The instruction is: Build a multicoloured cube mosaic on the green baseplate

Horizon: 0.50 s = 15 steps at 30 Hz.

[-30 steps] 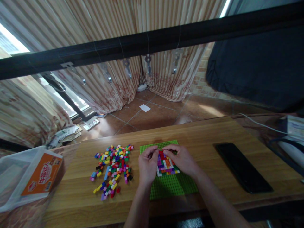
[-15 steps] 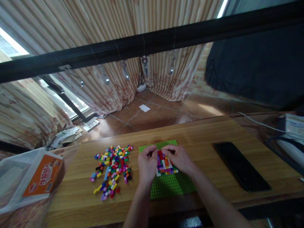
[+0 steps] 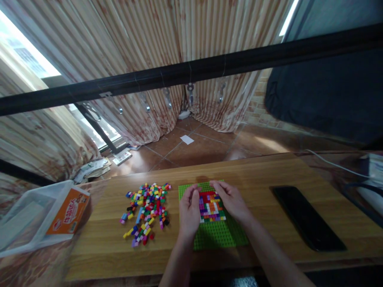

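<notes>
A green studded baseplate lies on the wooden table, bearing a block of small multicoloured building bricks with a red row along its far edge. My left hand rests along the left side of the bricks, fingers stretched forward and thumb slightly apart. On the other side, my right hand reaches in over the plate's right part, its fingers extended near the far right corner of the bricks. Nothing shows between the fingers of either hand. Left of the plate spreads a loose pile of coloured bricks.
A black phone lies on the right of the wooden table. A clear plastic bin with an orange label stands at the left edge. Beyond the table run a dark rail and striped curtains.
My fingertips have drawn apart from the red bricks at the far edge, and both hands have opened to the sides. The whole view has shifted slightly.
</notes>
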{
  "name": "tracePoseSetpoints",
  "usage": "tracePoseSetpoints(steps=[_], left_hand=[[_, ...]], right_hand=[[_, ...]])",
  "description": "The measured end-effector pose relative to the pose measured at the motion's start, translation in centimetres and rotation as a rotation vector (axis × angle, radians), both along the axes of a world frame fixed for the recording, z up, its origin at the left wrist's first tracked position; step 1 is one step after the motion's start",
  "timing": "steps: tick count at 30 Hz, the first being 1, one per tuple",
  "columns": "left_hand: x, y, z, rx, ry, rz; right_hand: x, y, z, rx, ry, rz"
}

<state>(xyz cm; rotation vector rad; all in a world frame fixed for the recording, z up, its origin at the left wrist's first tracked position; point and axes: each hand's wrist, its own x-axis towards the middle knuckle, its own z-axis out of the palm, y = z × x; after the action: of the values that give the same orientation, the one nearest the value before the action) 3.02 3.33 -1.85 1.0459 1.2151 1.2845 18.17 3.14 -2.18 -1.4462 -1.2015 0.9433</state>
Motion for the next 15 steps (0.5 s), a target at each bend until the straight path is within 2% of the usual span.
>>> tracePoseSetpoints(steps=[5, 9, 15], left_hand=[[-1.2, -0.5, 1.2, 0.011, 0.006, 0.087], [-2.6, -0.4, 1.9, -0.011, -0.059, 0.164], [-3.5, -0.9, 1.9, -0.021, -0.128, 0.179]], right_hand=[[0.8, 0.0, 0.8, -0.031, 0.031, -0.204], [0.6, -0.7, 1.7, -0.025, 0.015, -0.227], [-0.6, -1.7, 2.1, -0.035, -0.035, -0.273]])
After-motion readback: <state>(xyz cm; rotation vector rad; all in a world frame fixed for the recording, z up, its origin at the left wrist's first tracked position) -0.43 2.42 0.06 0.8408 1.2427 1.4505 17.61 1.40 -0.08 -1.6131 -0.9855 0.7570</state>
